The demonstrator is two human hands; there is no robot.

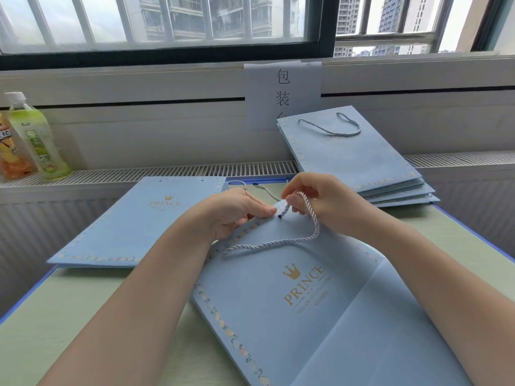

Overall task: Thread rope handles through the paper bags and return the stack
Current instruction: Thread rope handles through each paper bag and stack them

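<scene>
A light blue paper bag (306,316) with a gold crown and PRINCE print lies flat in front of me. My left hand (231,213) pinches its top edge beside a punched hole. My right hand (315,196) pinches a white twisted rope handle (278,242) near its dark tip, which sits at that hole. The rest of the rope curls loose across the bag. A stack of bags without handles (133,227) lies at the left. A stack of bags with a rope handle on top (354,160) leans at the back right.
Loose rope handles (262,188) lie on the pale green table (83,302) behind my hands. Two drink bottles (33,135) stand on the sill at the far left. A paper sign (282,90) hangs on the wall under the window.
</scene>
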